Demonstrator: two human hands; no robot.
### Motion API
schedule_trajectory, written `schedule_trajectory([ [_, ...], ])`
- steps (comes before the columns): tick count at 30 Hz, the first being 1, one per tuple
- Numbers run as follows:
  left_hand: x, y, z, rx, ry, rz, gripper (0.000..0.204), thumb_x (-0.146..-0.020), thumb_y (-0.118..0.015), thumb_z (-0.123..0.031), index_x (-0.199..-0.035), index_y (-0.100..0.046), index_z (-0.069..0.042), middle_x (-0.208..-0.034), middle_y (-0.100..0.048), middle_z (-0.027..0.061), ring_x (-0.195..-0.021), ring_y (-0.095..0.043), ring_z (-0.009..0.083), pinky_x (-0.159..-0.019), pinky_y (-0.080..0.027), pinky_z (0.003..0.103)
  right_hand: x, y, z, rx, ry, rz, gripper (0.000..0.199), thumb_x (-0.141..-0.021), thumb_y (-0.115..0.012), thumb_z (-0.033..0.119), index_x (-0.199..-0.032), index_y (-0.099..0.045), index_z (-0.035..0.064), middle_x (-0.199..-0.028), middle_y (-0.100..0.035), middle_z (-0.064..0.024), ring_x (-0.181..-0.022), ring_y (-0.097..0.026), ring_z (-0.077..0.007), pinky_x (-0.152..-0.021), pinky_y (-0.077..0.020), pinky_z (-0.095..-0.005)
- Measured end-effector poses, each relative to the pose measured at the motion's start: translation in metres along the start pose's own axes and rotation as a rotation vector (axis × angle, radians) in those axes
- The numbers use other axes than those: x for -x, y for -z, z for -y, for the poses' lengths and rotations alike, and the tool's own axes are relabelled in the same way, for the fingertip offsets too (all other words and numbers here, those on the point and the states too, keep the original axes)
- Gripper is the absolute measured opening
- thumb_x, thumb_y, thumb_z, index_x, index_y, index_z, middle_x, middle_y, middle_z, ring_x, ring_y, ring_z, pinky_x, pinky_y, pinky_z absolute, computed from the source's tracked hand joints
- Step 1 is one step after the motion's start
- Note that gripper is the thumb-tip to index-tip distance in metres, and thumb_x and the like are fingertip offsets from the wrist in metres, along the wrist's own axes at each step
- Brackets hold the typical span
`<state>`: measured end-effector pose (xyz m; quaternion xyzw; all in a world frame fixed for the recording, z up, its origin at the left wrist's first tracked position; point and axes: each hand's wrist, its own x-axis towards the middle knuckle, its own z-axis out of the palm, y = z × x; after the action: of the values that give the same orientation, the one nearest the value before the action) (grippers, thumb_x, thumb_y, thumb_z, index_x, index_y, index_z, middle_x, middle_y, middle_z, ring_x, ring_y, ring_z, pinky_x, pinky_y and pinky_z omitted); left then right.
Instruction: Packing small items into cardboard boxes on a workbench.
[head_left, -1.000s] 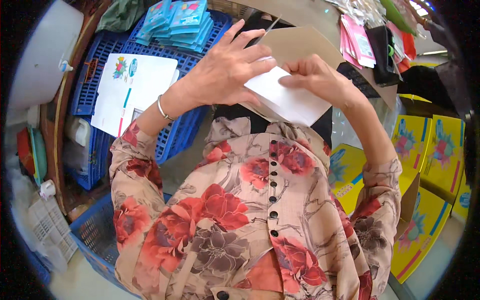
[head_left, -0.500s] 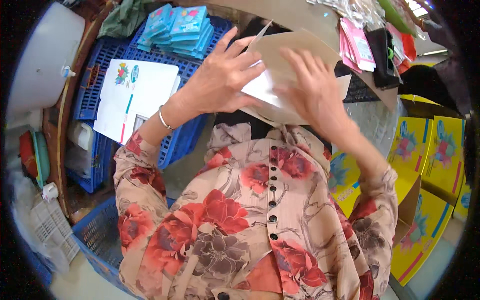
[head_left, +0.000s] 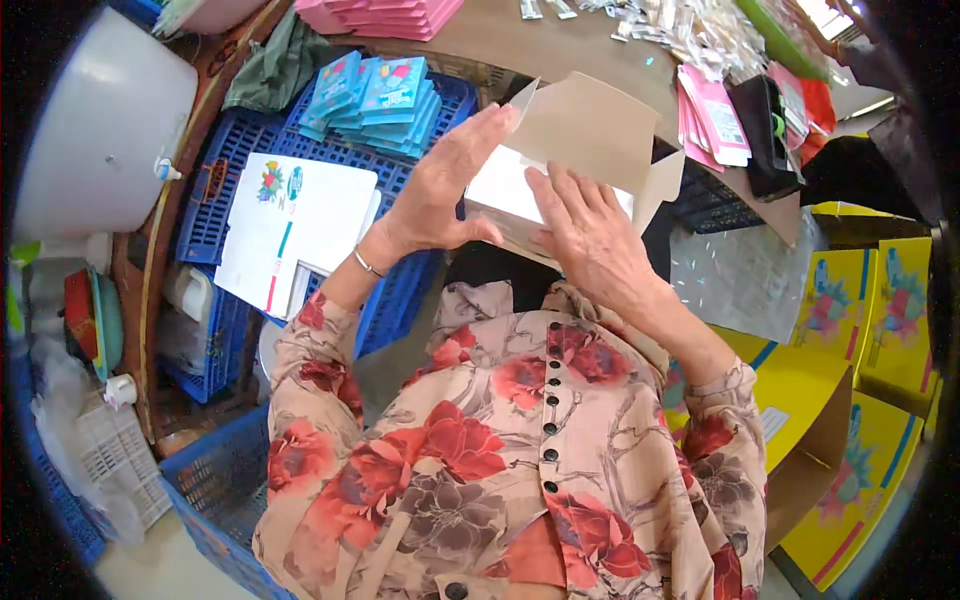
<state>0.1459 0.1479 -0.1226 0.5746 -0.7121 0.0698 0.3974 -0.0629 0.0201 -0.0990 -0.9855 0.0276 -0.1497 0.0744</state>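
Box (head_left: 585, 130): between the two hands, in front of the person's waist; its large grey-brown flap stands raised at the far side, smaller flaps jut out left and right, and what bears it is hidden.
Left hand (head_left: 440, 185): spread wide at the box's left side, thumb well apart from the fingers, fingertips by the small left flap; whether it grips cannot be told.
Right hand (head_left: 600, 235): flat, fingers extended over the box's white surface, closed around nothing.
Bangle (head_left: 367, 262): silvery, around the left wrist.
Shirt (head_left: 480, 440): beige with red and dark flowers, buttoned down the front.
Basket (head_left: 225, 475): blue, on the floor at lower left.
White cartons (head_left: 310, 220): flat, overlapping, left of the left hand.
Blue crate (head_left: 235, 150): under the white cartons.
Blue packets (head_left: 390, 90): heaped on crates beyond the cartons.
Yellow boxes (head_left: 860, 490): several, at the right, one with a flap open.
Table (head_left: 490, 45): brown, beyond the box.
Pink packets (head_left: 712, 115): overlapping at the table's right, beside a black case (head_left: 765, 140).
Sachets (head_left: 675, 30): small, whitish, strewn across the table's far part.
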Motion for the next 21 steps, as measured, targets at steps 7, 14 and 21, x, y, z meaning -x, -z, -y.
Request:
schedule_trajectory([
  [7, -0.035, 0.016, -0.015, -0.242, -0.094, 0.308, 0.082, -0.076, -0.073, -0.054, -0.132, -0.054, 0.003, -0.143, -0.049, 0.0172, -0.137, -0.041, 0.0356, -0.112, -0.031, 0.051, 0.000, 0.001, -0.006, 0.100, 0.010, 0.045, 0.065, -0.085, -0.069, 0.022, -0.139, -0.041, -0.0020, -0.130, -0.052, -0.0221, -0.119, -0.051, -0.0352, -0.100, -0.0410, -0.0442],
  [14, -0.033, 0.009, -0.008, -0.109, -0.070, 0.465, 0.069, -0.073, -0.078, -0.041, -0.121, -0.060, 0.005, -0.138, -0.054, 0.0172, -0.137, -0.041, 0.0369, -0.110, -0.037, 0.048, 0.011, 0.021, -0.013, -0.033, 0.202, -0.248, 0.051, -0.087, -0.067, 0.027, -0.126, -0.053, -0.0031, -0.125, -0.057, -0.0211, -0.111, -0.058, -0.0351, -0.094, -0.0459, -0.0426],
  [21, -0.036, 0.015, -0.013, -0.001, -0.060, 0.493, 0.060, -0.070, -0.082, -0.032, -0.116, -0.061, 0.002, -0.131, -0.057, 0.0169, -0.133, -0.043, 0.0365, -0.109, -0.038, 0.046, 0.053, 0.027, -0.061, -0.791, -0.489, -0.704, 0.047, -0.104, -0.043, 0.030, -0.140, -0.045, -0.0010, -0.140, -0.050, -0.0150, -0.125, -0.051, -0.0266, -0.101, -0.0436, -0.0424],
])
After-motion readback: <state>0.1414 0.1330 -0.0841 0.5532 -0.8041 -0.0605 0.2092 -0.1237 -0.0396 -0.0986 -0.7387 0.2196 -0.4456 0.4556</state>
